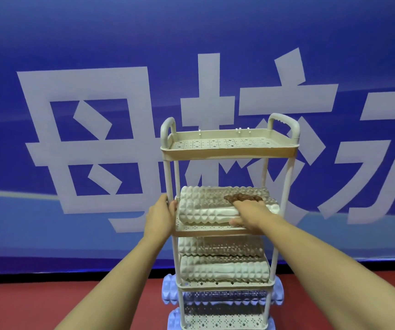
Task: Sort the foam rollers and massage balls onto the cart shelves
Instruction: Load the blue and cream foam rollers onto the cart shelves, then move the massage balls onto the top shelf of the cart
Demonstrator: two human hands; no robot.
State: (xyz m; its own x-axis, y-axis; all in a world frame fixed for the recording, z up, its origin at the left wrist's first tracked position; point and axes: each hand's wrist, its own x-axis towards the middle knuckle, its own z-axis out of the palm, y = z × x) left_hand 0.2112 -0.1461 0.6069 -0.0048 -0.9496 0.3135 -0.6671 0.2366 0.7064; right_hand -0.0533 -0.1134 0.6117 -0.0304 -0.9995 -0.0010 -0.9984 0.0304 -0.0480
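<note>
**Both hands at second shelf of cart**

Cream plastic cart stands against a blue banner wall with big white characters, on a red floor. Top shelf is perforated, nothing on it.

Second shelf: two white knobbly foam rollers lying lengthwise, side by side. Front white roller sits at the near edge, rear white roller just behind and touching it.

Right hand lies on top of the front roller, right half. Fingers extended forward and pressed together, reaching over the roller's crest to the seam between the two rollers; fingertips look dark and blurred, so exact contact there can't be told. Thumb runs low along the roller's near face, by the shelf edge.

Left hand is at the cart's left front post, fingers wrapped round it, thumb close to the left end of the front roller. Touching the roller or not: can't tell.

Third shelf: two more white rollers, stacked one over the other.

Below that: pale blue rollers, ends sticking out both sides of the frame, another blue end lower left. No massage balls identifiable.
</note>
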